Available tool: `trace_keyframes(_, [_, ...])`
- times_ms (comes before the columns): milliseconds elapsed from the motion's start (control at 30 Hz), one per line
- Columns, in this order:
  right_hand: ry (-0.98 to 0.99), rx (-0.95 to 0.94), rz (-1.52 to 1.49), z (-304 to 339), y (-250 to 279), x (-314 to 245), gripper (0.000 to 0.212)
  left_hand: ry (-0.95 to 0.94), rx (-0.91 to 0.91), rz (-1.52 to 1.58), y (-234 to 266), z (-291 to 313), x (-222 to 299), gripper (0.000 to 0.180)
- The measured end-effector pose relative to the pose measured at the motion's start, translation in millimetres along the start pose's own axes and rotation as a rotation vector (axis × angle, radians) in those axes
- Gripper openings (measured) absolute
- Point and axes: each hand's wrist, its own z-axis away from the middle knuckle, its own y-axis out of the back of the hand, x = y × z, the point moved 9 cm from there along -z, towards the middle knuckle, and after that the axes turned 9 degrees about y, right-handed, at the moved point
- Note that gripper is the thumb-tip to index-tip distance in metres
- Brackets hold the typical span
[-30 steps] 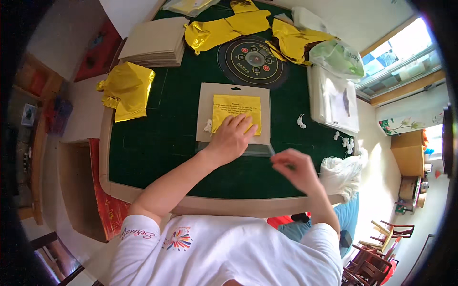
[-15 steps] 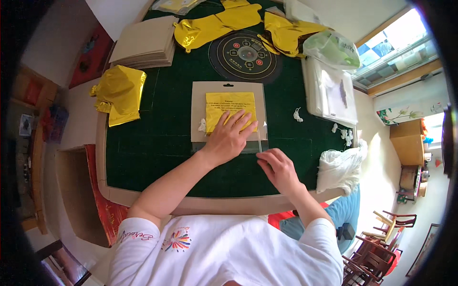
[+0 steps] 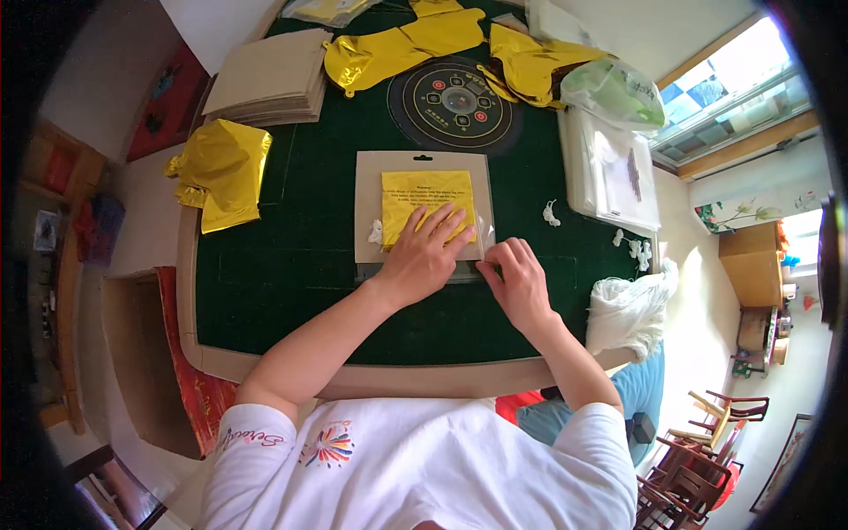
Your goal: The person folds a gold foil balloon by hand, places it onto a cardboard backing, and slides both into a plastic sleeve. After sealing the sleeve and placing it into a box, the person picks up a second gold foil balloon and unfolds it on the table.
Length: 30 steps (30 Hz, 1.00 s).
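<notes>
A beige card (image 3: 369, 190) with a slotted hanging hole lies on the table, inside what looks like a clear plastic bag (image 3: 459, 272). On the card is a yellow printed packet (image 3: 402, 190), with a small white bundle (image 3: 375, 231) by its left edge. My left hand (image 3: 420, 256) rests flat over the packet's lower part, fingers spread. At the bag's lower right edge, my right hand (image 3: 518, 278) has thumb and forefinger pinched on the clear plastic; the exact grip is partly hidden.
Stacked beige cards (image 3: 265, 75) stand far left, above a gold foil piece (image 3: 234, 177). More gold foil (image 3: 402, 49) lies along the back beside a round black disc (image 3: 455, 104). Clear bags (image 3: 609, 172) are piled at right, above a white string bundle (image 3: 629, 309).
My right hand has shifted a little away from me along the bag's right edge. The upright clear fold or strip there no longer shows as before. My left hand stays put.
</notes>
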Motion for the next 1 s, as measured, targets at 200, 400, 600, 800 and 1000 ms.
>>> trace_keyframes(200, [-0.084, 0.051, -0.006, 4, 3, 4, 0.023, -0.003, 0.029, -0.019, 2, 4, -5, 0.042])
trace_keyframes(400, [-0.345, 0.119, -0.379, 18, -2, -3, 0.022, 0.014, 0.074, -0.022, 8, 5, -5, 0.044])
trace_keyframes(600, [-0.157, 0.043, 0.208, 11, 7, -8, 0.022, 0.02, 0.075, -0.033, 7, 3, -4, 0.045])
trace_keyframes(800, [-0.146, -0.011, 0.191, 4, 5, -1, 0.019, 0.033, 0.066, -0.011, 3, 1, -5, 0.043])
trace_keyframes(1000, [-0.167, 0.042, 0.257, 5, -2, 8, 0.019, 0.025, 0.075, -0.026, 1, -3, -4, 0.043])
